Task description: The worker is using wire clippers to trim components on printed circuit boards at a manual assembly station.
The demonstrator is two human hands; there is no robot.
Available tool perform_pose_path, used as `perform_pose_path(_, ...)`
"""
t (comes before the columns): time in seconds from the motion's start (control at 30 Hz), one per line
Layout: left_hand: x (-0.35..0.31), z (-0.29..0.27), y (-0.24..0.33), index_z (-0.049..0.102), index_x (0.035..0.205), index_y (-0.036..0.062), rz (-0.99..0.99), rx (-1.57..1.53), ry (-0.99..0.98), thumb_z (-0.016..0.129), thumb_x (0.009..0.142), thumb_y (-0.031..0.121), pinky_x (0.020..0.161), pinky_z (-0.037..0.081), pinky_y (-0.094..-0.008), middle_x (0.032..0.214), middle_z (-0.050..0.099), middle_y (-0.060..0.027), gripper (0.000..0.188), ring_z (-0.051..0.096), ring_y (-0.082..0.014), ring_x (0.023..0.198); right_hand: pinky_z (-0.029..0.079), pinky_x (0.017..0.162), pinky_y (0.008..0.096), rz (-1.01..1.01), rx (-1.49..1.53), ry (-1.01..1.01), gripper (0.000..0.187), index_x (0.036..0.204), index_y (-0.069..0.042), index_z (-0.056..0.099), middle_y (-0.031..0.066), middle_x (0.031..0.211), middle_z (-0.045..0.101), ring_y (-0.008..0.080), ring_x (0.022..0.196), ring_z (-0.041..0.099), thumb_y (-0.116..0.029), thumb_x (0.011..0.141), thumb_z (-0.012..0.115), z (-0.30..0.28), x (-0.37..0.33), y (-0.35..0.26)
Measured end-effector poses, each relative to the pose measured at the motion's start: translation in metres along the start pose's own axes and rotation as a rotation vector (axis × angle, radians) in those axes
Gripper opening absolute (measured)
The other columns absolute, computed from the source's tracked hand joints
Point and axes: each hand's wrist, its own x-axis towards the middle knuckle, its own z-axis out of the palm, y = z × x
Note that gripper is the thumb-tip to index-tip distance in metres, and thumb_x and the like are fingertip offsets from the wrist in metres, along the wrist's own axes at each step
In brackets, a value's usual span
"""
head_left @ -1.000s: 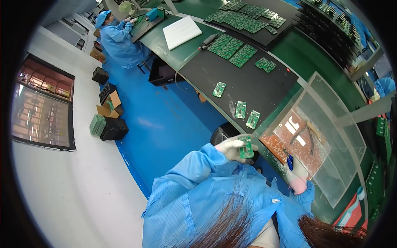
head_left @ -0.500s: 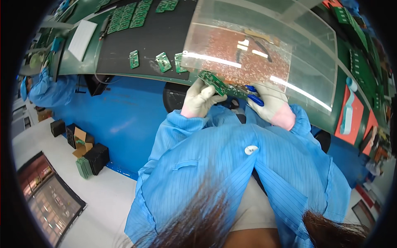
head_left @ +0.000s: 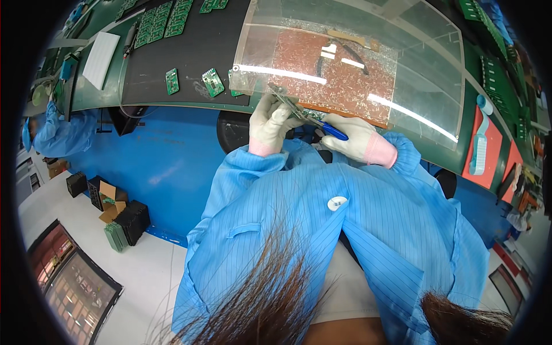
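My gloved left hand (head_left: 267, 123) grips a green circuit board (head_left: 285, 100) by its side, at the front edge of the bench. The board is tilted, so mostly its narrow edge shows. Wrapped round blue-handled wire cutters (head_left: 335, 131) is my gloved right hand (head_left: 355, 137). The jaws of the cutters point left and lie against or very near the board's lower right end; contact I cannot make out. Just beyond both hands a clear plastic cover (head_left: 425, 75) stands over a reddish surface (head_left: 299, 54) strewn with small clippings.
Several green boards (head_left: 212, 83) lie on a black mat (head_left: 190, 57) to the left, with more in rows farther back. A white block (head_left: 102, 60) lies beyond the mat. Light blue tape (head_left: 479, 144) rests on a red sheet at right. A person (head_left: 63, 132) is at far left.
The board has turned from showing its face to nearly edge-on. My right hand has moved left with the cutters, bringing their jaws to the board's end. The whole view has shifted slightly.
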Motion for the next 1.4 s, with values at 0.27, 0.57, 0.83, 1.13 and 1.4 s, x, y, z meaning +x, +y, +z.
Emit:
perform_pose_path(0.27,0.011,0.002,-0.008,0.041,0.117,-0.0017,0.014,0.054,0.105,0.067,0.079,0.025,0.069,0.052,-0.03,0.104,0.055,-0.0187,0.053,0.059,-0.0241,0.087,0.044,0.081,0.0351,-0.031,0.14,-0.008,0.043,0.114,-0.008,0.051,0.0111,0.105,0.061,0.0279,0.093,0.058,-0.036,0.082,0.049,0.003,0.007,0.015)
perform_pose_path(0.57,0.015,0.004,-0.009,0.042,0.118,-0.0027,0.0,0.075,0.122,0.067,0.079,0.023,0.069,0.052,-0.0321,0.104,0.054,-0.0205,0.052,0.058,-0.0256,0.087,0.043,0.079,0.034,-0.052,0.224,-0.071,0.044,0.112,-0.005,0.052,0.0117,0.103,0.059,0.025,0.088,0.056,-0.04,0.084,0.049,-0.008,0.011,0.013)
perform_pose_path(0.83,0.019,0.008,-0.003,0.041,0.119,-0.0035,-0.017,0.182,0.186,0.065,0.081,0.022,0.068,0.053,-0.0278,0.106,0.054,-0.021,0.052,0.059,-0.025,0.088,0.043,0.081,0.0385,-0.076,0.226,-0.021,0.046,0.113,-0.003,0.053,0.0147,0.103,0.06,0.0307,0.091,0.057,-0.038,0.083,0.049,-0.008,0.015,0.013)
perform_pose_path(1.13,0.021,0.005,-0.005,0.039,0.12,-0.0057,-0.011,0.167,0.194,0.067,0.079,0.021,0.07,0.054,-0.0315,0.105,0.053,-0.0226,0.056,0.059,-0.027,0.088,0.04,0.075,0.032,-0.101,0.291,-0.031,0.041,0.105,-0.003,0.054,0.0104,0.091,0.06,0.0198,0.08,0.052,-0.038,0.084,0.051,-0.009,0.016,0.014)
perform_pose_path(1.4,0.022,-0.001,-0.006,0.037,0.122,-0.0061,0.02,0.164,0.163,0.066,0.079,0.019,0.072,0.053,-0.033,0.104,0.053,-0.0223,0.058,0.058,-0.0276,0.089,0.043,0.085,0.0387,-0.017,0.115,0.022,0.049,0.119,-0.004,0.051,0.0155,0.111,0.058,0.0316,0.097,0.056,-0.037,0.083,0.049,-0.006,0.015,0.007)
